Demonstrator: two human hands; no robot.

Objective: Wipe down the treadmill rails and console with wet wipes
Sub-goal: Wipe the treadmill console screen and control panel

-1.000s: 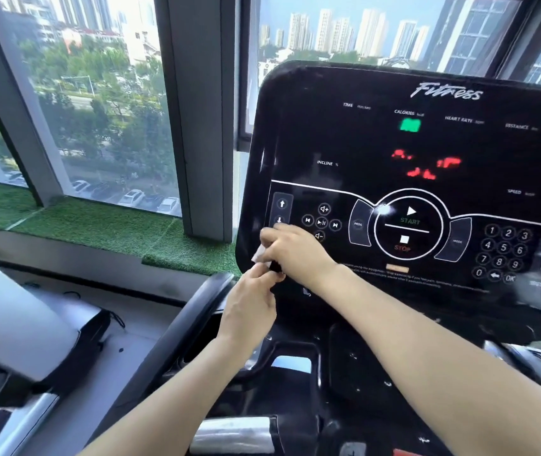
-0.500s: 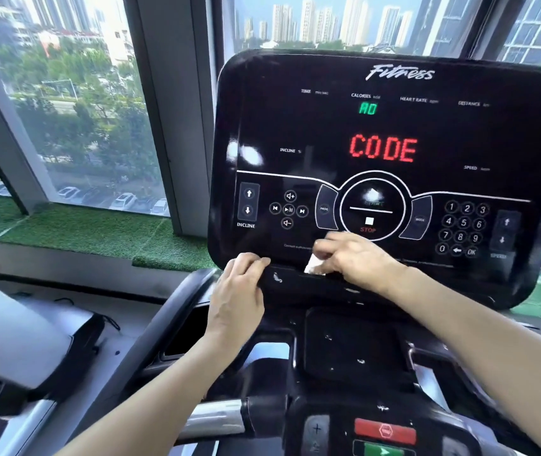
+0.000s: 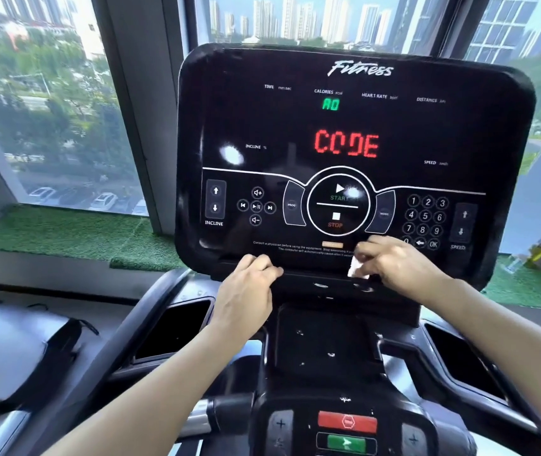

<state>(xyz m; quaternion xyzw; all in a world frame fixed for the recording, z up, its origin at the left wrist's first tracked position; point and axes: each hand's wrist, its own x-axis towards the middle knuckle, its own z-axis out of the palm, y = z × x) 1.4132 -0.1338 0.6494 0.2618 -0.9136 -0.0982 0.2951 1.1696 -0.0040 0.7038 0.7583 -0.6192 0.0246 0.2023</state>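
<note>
a black glossy treadmill console [image 3: 354, 153] fills the middle of the view, upright and tilted back a little, with rounded corners; behind it, from 10 to 2 o'clock, tall windows [image 3: 48, 103] show trees, parked cars and distant towers; a strip of green artificial turf [image 3: 65, 232] lies along the sill at 9 o'clock and again at 3 o'clock; a grey window pillar [image 3: 144, 110] rises at 11 o'clock; the screen glows with red letters reading code and a small green readout above them; printed white controls, a round start/stop dial and a number pad sit across its lower half.

the left hand [image 3: 246, 291] reaches up from 7 o'clock, back of the hand facing the camera, fingers curled over the console's lower ledge and resting on it; the right hand [image 3: 397, 261] comes in from 4 o'clock, fingers bent and pinching a small white wet wipe [image 3: 356, 268] against the console's bottom edge, just below the number pad at 5 o'clock of the panel; both forearms are bare.

the wipe looks thin, crumpled and soft; below the console, at 6 o'clock, a matte black tray area [image 3: 328, 350] carries pale specks; dark curved handrails [image 3: 150, 327] sweep down on both sides; a red button [image 3: 348, 422] and a green button [image 3: 346, 443] sit at the bottom centre.
</note>
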